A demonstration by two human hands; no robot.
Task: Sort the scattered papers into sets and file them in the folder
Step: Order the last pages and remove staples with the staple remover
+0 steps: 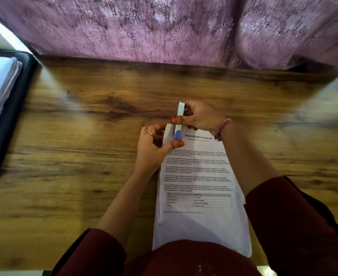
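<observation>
Papers [202, 196] lengthwise away, stapler [178, 121] at top

A white printed paper stack [202, 196] lies near the desk edge (folder [14, 108] open far left).

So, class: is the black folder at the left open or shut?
Open. The folder lies flat on the table, its black cover edging an exposed stack of pages inside.

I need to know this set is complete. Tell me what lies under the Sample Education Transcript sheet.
More white sheets lie under the transcript sheet, their edges showing along its left side and bottom. Their print is covered, and so is the wooden table beneath the stack.
</observation>
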